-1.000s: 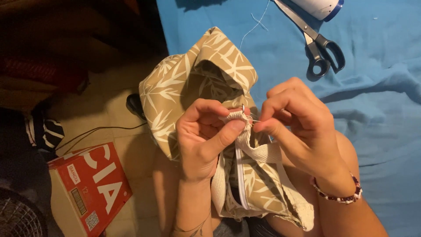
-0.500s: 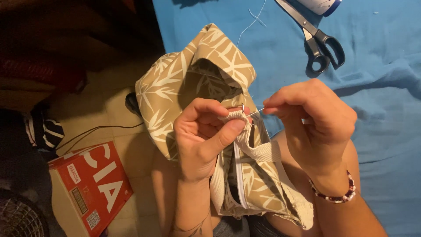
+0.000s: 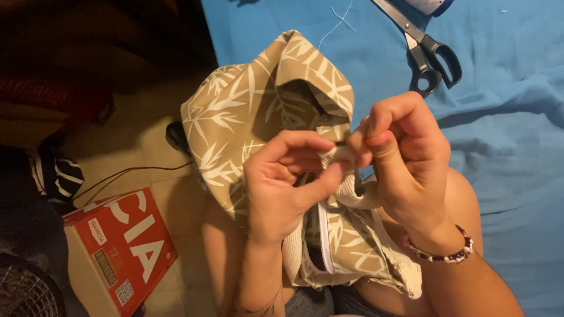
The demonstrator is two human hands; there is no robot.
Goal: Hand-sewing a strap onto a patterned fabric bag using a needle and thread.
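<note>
A tan fabric bag (image 3: 247, 111) with a white leaf print hangs bunched in front of me over my lap. My left hand (image 3: 282, 188) pinches the bag's cream webbing strap (image 3: 346, 188) where it meets the fabric. My right hand (image 3: 405, 158) has thumb and fingers closed at that same spot, touching the left fingertips; whatever thin thing it pinches is too small to make out. A white zipper (image 3: 322, 246) runs down the bag below my hands. A thin white thread (image 3: 338, 20) trails up over the blue cloth.
Black-handled scissors (image 3: 426, 50) lie on the blue cloth (image 3: 517, 117) at the upper right. A red cardboard box (image 3: 120, 246) sits on the tiled floor at lower left, beside a black cable (image 3: 129, 173) and a striped item (image 3: 59, 173).
My right hand drew out to the right away from the strap, then came back to the left so its fingertips meet the left hand again. The view has shifted slightly.
</note>
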